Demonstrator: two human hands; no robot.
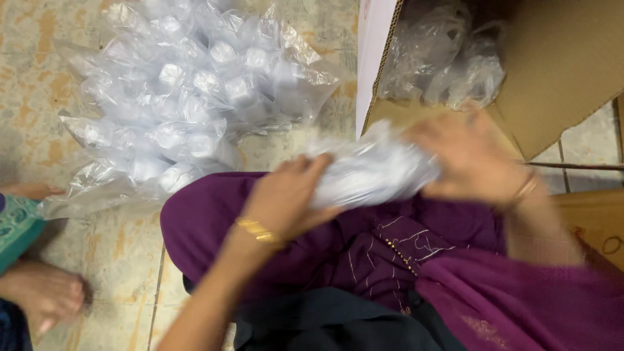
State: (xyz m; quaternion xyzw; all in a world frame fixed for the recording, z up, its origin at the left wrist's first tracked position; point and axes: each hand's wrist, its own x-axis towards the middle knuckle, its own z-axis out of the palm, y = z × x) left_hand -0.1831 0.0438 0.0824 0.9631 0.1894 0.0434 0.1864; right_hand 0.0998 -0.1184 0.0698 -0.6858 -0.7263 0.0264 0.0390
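**Q:** Purple cloth (364, 253) fills the near part of the view; what lies on it?

**A:** It covers the person's lap. Above it both hands hold one clear plastic packet (370, 172) with a white filling, blurred by motion. The left hand (286, 201), with a gold bangle (257, 231) at the wrist, is curled around the packet's left end. The right hand (465, 156), also with a bangle, grasps its right end, fingers spread over the wrap.

**Q:** Where does the packet sit relative to the box?

**A:** Just near of the open cardboard box (559, 71) at far right, almost touching its lower edge. More crumpled clear wrap (448, 58) lies inside the box.

**Q:** What open room is there?

**A:** A strip of worn tiled floor (123, 253) runs along the near left, between the lap and a heap of similar packets (188, 97) at far left. A narrow gap of floor separates the heap from the box's white flap (374, 58).

**Q:** What is cut off or unclear?

**A:** The box runs out of view at top and right. At the left edge another person's foot (42, 292) and a patterned green sleeve or hem (19, 224) are partly cropped. What the packets contain cannot be made out; only white rounded shapes show.
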